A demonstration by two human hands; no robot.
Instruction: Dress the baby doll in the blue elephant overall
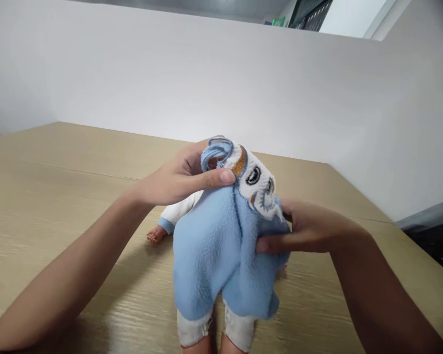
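Note:
A doll (pixel 157 234) lies on the table with its feet toward me; its head is hidden behind cloth and hands. Blue fleece doll overalls (pixel 206 246) cover its body, over white leggings (pixel 239 327) and a white sleeve with a blue cuff. The bib, white with an embroidered animal face, is bunched up. My left hand (pixel 192 174) pinches the top of the overalls, thumb in front and fingers behind. On the other side, my right hand (pixel 306 228) grips the blue fabric below the bib, with its fingers hidden behind the cloth.
The wooden table (pixel 77 206) extends around the doll, with a seam across it. Behind it stands a white wall (pixel 170 83) with an opening along its top. A dark object (pixel 435 236) sits past the table's right edge.

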